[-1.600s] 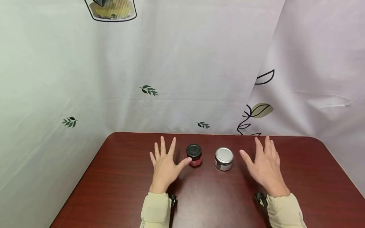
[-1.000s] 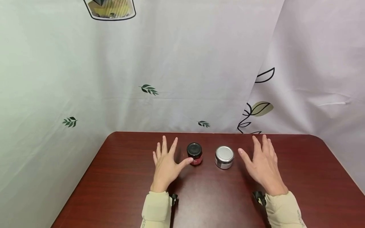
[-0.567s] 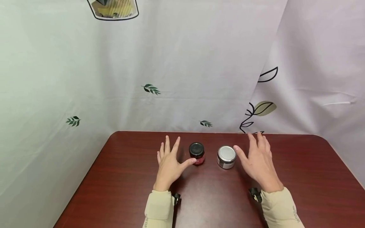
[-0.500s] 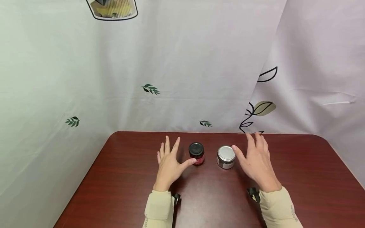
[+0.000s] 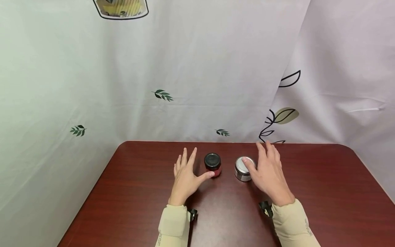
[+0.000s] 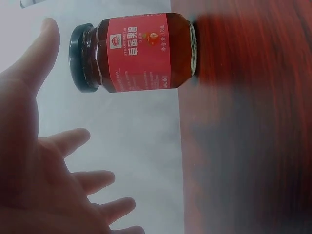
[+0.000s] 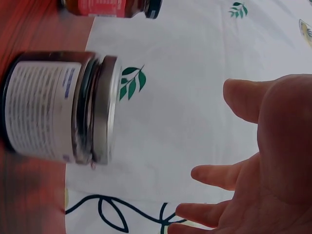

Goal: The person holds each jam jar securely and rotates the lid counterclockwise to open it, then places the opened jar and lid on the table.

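A strawberry jam jar (image 6: 140, 52) with a red label and black lid stands on the table; it is the left of two jars in the head view. My left hand (image 5: 186, 180) is spread beside it, fingers extended and empty, with the thumb overlapping the jar's lower part in the head view. To its right stands a wider, dark jar (image 7: 46, 107) with a silver lid and a white printed label. My right hand (image 5: 269, 175) hangs above and to the right of this jar, fingers apart and holding nothing. Its thumb overlaps the silver lid in the head view.
Both jars stand towards the far side of a reddish-brown table (image 5: 123, 192). Behind its far edge hangs a pale curtain (image 5: 197, 68) printed with leaves. Each wrist carries a small black device below the hand.
My right hand has moved left, from beside the silver-lidded jar to over its edge. My left hand has shifted slightly right, its fingers drawing a little closer together. Both jars stay put.
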The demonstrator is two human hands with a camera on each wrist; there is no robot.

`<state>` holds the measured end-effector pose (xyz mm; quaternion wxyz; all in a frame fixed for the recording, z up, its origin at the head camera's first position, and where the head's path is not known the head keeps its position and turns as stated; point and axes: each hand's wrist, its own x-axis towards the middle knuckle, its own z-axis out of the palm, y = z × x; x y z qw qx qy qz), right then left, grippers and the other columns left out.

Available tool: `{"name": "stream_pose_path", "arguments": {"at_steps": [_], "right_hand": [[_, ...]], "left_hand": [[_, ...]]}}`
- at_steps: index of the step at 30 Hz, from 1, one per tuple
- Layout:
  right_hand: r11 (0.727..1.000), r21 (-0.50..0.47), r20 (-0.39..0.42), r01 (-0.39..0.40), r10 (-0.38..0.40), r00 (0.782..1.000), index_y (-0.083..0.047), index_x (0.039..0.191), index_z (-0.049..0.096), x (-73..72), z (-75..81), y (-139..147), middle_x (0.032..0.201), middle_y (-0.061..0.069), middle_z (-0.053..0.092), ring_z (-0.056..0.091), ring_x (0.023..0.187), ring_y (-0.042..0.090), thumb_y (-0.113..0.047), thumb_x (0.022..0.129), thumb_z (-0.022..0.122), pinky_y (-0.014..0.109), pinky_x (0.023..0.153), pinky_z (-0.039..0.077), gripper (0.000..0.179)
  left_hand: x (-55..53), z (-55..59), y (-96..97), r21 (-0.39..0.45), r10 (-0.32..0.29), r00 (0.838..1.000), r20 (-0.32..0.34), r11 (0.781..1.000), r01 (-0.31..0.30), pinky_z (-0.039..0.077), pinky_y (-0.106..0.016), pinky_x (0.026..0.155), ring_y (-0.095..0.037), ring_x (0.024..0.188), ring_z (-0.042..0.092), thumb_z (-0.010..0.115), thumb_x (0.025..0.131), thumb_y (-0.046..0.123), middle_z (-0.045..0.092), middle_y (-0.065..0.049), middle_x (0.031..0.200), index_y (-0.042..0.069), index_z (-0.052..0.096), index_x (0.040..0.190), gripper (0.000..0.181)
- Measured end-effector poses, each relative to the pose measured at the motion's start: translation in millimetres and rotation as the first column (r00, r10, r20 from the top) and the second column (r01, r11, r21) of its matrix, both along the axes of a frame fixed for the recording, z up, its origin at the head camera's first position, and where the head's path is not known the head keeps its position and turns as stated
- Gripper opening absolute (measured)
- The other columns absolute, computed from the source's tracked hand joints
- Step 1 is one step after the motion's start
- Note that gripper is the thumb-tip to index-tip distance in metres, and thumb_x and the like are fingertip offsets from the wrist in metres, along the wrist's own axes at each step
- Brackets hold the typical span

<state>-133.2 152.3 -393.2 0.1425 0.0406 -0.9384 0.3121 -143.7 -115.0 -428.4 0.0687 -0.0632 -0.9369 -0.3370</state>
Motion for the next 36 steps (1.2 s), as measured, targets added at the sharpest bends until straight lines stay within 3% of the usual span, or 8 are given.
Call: {"name": "stream_pose_path", "arguments": {"at_steps": [15,36], "right_hand": [[0.998,-0.027,0.053,-0.05,0.051,0.997,0.002,0.152,0.033,-2.3,1.4,-26.6,0.158,0.032,0.019,0.013,0.146,0.049,-0.039,0.099,0.06,0.064,0.113,0.02,0.072],[0.993,-0.035,0.015,-0.113,0.113,0.993,0.002,0.152,0.036,-7.5,-3.4,-56.3,0.158,0.028,0.025,0.023,0.144,0.047,-0.037,0.098,0.064,0.065,0.109,0.029,0.073]], "left_hand": [[-1.4,-6.9,4.3,0.049,-0.019,1.0,-0.005,0.999,0.019,0.014,-0.067,0.114,-0.05,0.147,0.018,0.078,0.074,0.064,0.016,-0.017,0.166,0.025,0.027,0.16,0.108],[-5.5,-13.0,11.1,0.088,-0.044,0.999,0.008,0.995,0.043,0.024,-0.069,0.11,-0.048,0.144,0.028,0.082,0.077,0.054,0.031,-0.022,0.159,0.014,0.032,0.158,0.104]]}}
